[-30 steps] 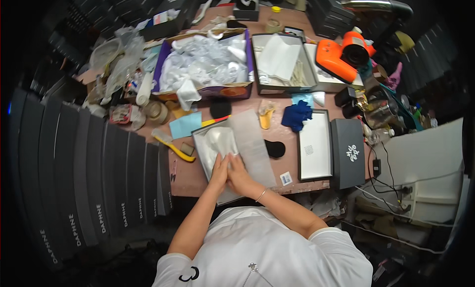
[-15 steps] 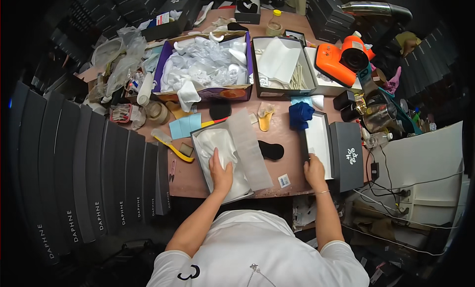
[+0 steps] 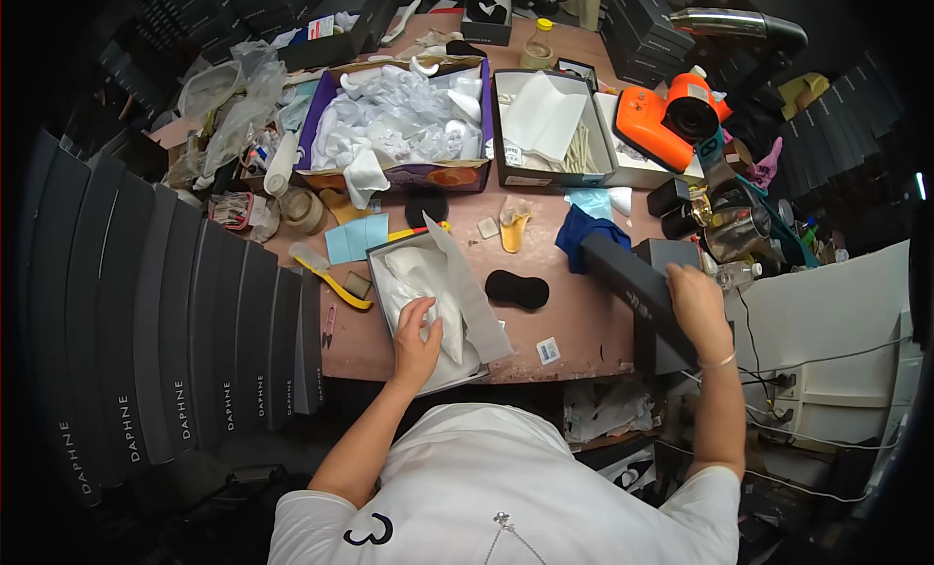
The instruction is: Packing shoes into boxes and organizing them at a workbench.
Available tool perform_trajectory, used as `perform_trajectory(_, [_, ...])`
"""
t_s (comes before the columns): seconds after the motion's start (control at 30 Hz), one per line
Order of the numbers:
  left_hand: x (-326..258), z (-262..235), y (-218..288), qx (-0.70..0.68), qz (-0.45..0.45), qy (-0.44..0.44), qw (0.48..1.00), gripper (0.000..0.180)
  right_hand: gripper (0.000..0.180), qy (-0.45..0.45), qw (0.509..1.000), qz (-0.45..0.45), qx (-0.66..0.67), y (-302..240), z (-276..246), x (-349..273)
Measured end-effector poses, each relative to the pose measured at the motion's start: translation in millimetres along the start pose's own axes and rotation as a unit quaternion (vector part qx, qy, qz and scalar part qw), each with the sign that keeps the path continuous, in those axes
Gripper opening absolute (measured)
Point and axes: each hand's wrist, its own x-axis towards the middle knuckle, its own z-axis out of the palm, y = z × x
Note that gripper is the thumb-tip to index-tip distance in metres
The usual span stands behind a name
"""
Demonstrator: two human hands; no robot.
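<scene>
My left hand (image 3: 418, 349) rests on white tissue-wrapped contents (image 3: 413, 273) inside an open grey shoebox (image 3: 384, 263), its fingers loosely spread. A sheet of pale tissue paper (image 3: 472, 302) stands up along the right side of this box. My right hand (image 3: 700, 307) is closed on a dark grey box lid (image 3: 637, 291), tipped up on its side over the right of the table. Behind the lid stands another dark grey box (image 3: 671, 254), partly hidden. A dark blue cloth (image 3: 581, 236) touches the lid's far end. Between my hands lies a black insole-shaped pad (image 3: 517, 290).
Beyond are a purple carton (image 3: 489, 127) of crumpled white paper, a box (image 3: 503, 166) with white sticks, and an orange machine (image 3: 654, 127). A yellow-handled brush (image 3: 345, 292) and blue paper (image 3: 357, 238) lie left. Stacked grey shoeboxes (image 3: 185, 322) line the left edge.
My right hand has moved up and right, tilting the lid so its dark outside shows instead of its white inside. The tissue sheet has folded upward beside my left hand.
</scene>
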Motion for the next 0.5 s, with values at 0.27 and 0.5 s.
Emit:
perform_trajectory(0.27, [3.2,-8.3,-1.6,0.075,0.034,0.122,0.989,0.042,0.039,0.016,0.978,-0.032,0.207,-1.0,-75.9,33.7])
perform_trajectory(0.5, [-28.2,-37.4,-45.7,0.059,-0.056,0.124,0.989,0.052,0.079,-0.034,0.637,0.033,0.770,-84.7,2.8,5.5])
